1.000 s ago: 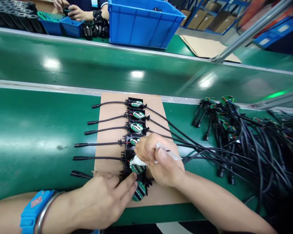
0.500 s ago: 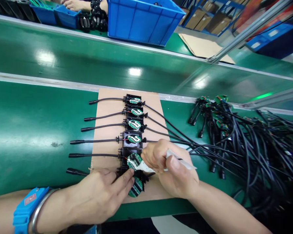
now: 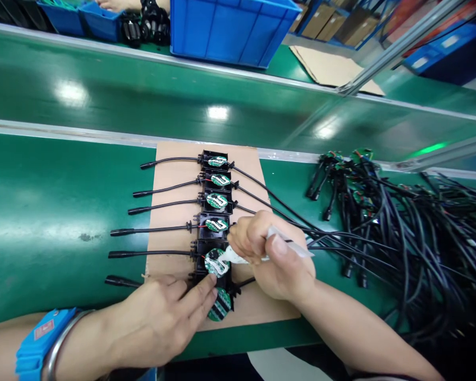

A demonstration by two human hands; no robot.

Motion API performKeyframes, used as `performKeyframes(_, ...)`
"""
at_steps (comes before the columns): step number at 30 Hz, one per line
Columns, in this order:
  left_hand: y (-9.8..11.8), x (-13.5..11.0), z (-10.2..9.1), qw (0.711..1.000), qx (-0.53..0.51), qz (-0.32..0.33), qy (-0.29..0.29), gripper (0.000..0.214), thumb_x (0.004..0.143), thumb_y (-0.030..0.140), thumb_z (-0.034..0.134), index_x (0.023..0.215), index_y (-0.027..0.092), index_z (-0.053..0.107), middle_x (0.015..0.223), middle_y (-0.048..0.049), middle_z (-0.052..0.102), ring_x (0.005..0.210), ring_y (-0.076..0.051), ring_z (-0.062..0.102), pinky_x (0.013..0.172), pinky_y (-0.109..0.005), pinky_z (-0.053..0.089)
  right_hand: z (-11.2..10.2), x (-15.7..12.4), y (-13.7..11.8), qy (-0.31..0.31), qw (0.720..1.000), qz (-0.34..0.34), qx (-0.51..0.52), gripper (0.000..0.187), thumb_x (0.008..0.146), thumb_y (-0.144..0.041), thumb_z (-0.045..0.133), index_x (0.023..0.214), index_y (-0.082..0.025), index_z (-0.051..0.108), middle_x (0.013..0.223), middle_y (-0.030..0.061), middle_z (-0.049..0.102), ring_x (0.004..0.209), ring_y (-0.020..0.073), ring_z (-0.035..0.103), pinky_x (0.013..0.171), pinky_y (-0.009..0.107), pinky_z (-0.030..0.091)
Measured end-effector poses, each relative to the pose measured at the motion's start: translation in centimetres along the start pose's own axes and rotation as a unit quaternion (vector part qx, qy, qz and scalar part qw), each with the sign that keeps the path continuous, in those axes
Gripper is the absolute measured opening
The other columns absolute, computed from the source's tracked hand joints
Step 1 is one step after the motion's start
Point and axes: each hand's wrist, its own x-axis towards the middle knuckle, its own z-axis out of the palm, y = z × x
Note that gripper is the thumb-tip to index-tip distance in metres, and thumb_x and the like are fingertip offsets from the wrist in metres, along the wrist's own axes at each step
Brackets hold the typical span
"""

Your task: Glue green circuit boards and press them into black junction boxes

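Observation:
A row of several black housings [image 3: 215,200] with round green circuit boards and black leads lies on a brown cardboard sheet [image 3: 174,211]. My right hand [image 3: 273,254] is closed round a white tube [image 3: 289,244], whose nozzle touches the circuit board [image 3: 216,263] of the second-nearest housing. My left hand [image 3: 162,317] lies on the cardboard with its fingers pressed against the nearest housing, beside its green board [image 3: 220,306]. A blue strap and a metal bangle [image 3: 43,349] circle my left wrist.
A tangled heap of black cables with green boards [image 3: 388,222] lies to the right. Behind a metal rail runs a green conveyor belt [image 3: 143,90]. Beyond it stand a big blue crate [image 3: 226,29], small blue bins and black parts, where another person's hand [image 3: 111,4] shows.
My right hand has drawn the tube's nozzle from the fourth board toward me onto the second-nearest board. My left hand has stayed on the nearest housing. The view has tilted slightly.

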Motion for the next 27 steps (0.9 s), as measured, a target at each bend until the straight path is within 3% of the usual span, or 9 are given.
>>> performKeyframes(4, 0.0, 0.0, 0.2, 1.0, -0.012, -0.006, 0.005, 0.052, 0.085, 0.012, 0.041, 0.136, 0.005, 0.042, 0.142, -0.0213, 0.042, 0.087, -0.025, 0.065, 0.063, -0.036, 0.054, -0.3, -0.1, 0.0, -0.001, 0.999, -0.021, -0.032, 0.03, 0.088, -0.04, 0.05, 0.065, -0.021, 0.047, 0.054, -0.0031, 0.034, 0.047, 0.0107, 0.03, 0.047, 0.027, 0.022)
performKeyframes(8, 0.2, -0.3, 0.0, 0.999, -0.008, -0.004, 0.042, 0.046, 0.086, 0.013, 0.041, 0.13, 0.006, 0.049, 0.135, -0.0187, 0.052, 0.075, -0.021, 0.064, 0.059, -0.034, 0.054, -0.5, -1.1, -2.1, 0.014, 1.0, -0.011, 0.012, 0.032, 0.088, -0.043, 0.051, 0.066, -0.021, 0.045, 0.055, -0.0036, 0.032, 0.046, 0.01, 0.029, 0.046, 0.028, 0.023)
performKeyframes(13, 1.7, -1.6, -0.2, 0.994, -0.01, 0.058, 0.087, 0.037, 0.09, 0.014, 0.038, 0.119, 0.006, 0.059, 0.122, -0.0174, 0.062, 0.065, -0.017, 0.061, 0.054, -0.031, 0.053, 1.2, -3.9, -3.9, 0.014, 0.999, 0.017, 0.037, 0.034, 0.091, -0.044, 0.049, 0.067, -0.021, 0.041, 0.055, -0.0037, 0.028, 0.047, 0.0102, 0.027, 0.047, 0.029, 0.024)
performKeyframes(20, 2.8, -2.3, 1.1, 0.996, -0.002, 0.045, 0.081, 0.037, 0.091, 0.011, 0.038, 0.122, 0.005, 0.057, 0.126, -0.018, 0.06, 0.071, -0.018, 0.064, 0.05, -0.029, 0.053, 4.0, -5.7, -0.4, -0.008, 0.999, -0.037, 0.019, 0.027, 0.089, -0.038, 0.043, 0.067, -0.021, 0.04, 0.056, -0.0027, 0.028, 0.047, 0.0113, 0.029, 0.048, 0.029, 0.022)
performKeyframes(27, 2.8, -2.3, 1.8, 0.994, -0.011, 0.04, 0.104, 0.035, 0.091, 0.012, 0.042, 0.121, 0.003, 0.056, 0.121, -0.0187, 0.062, 0.082, -0.022, 0.067, 0.052, -0.03, 0.054, 3.4, -5.6, 0.5, -0.038, 0.994, -0.095, -0.039, 0.024, 0.088, -0.034, 0.043, 0.069, -0.02, 0.042, 0.056, -0.0035, 0.028, 0.046, 0.0104, 0.029, 0.047, 0.027, 0.02)
